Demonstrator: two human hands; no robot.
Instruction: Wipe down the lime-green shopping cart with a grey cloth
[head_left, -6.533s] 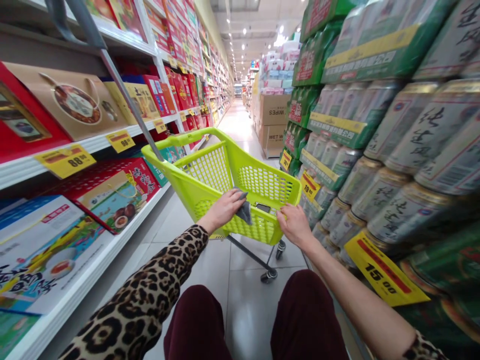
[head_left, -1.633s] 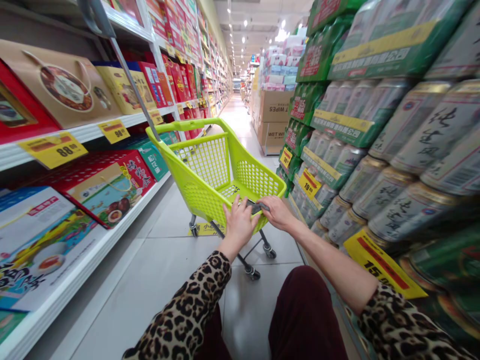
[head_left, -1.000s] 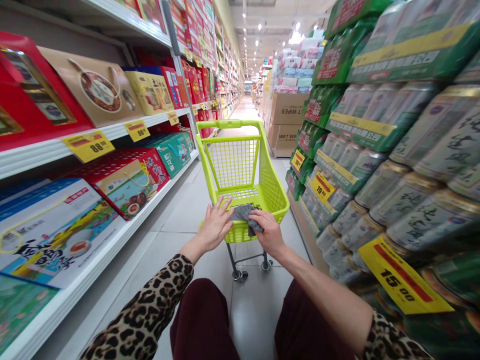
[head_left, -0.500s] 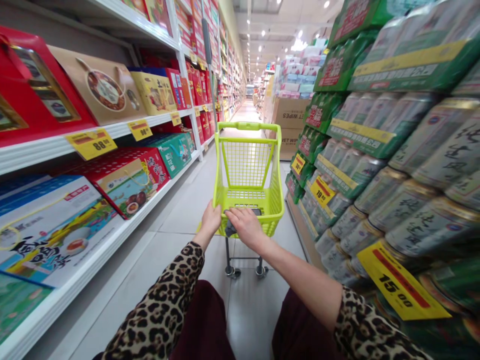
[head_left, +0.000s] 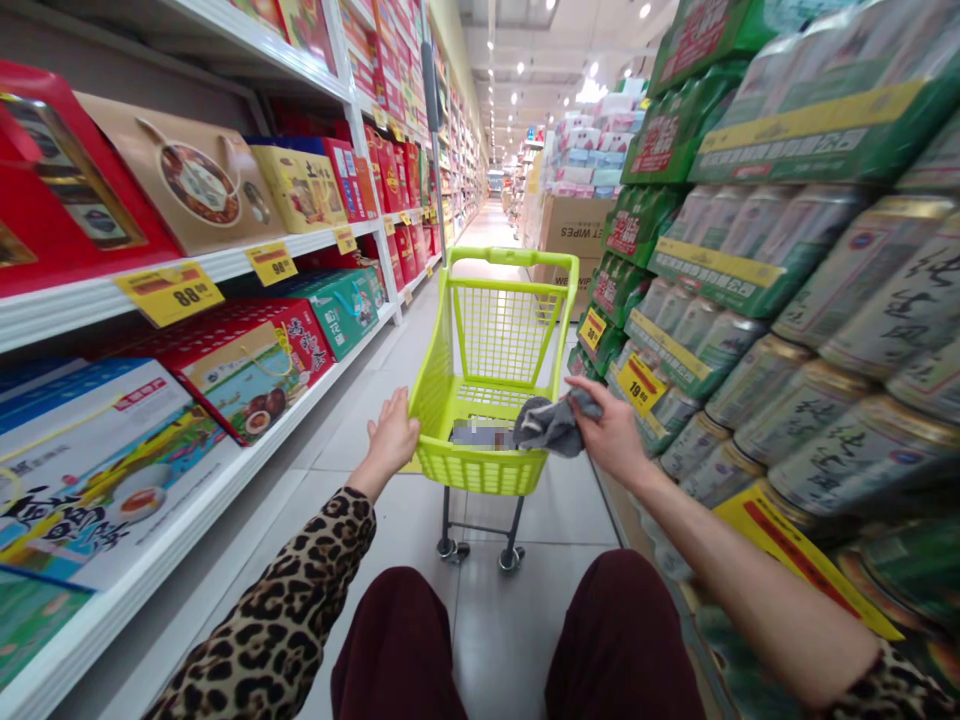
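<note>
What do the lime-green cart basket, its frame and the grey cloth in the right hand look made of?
The cart basket looks like moulded plastic: smooth, slightly glossy, its mesh walls formed in one piece. The frame looks like thin dark metal tubing, probably coated. The grey cloth in the right hand looks like soft matte fabric, since it bunches and folds; its fibre cannot be told.
</note>
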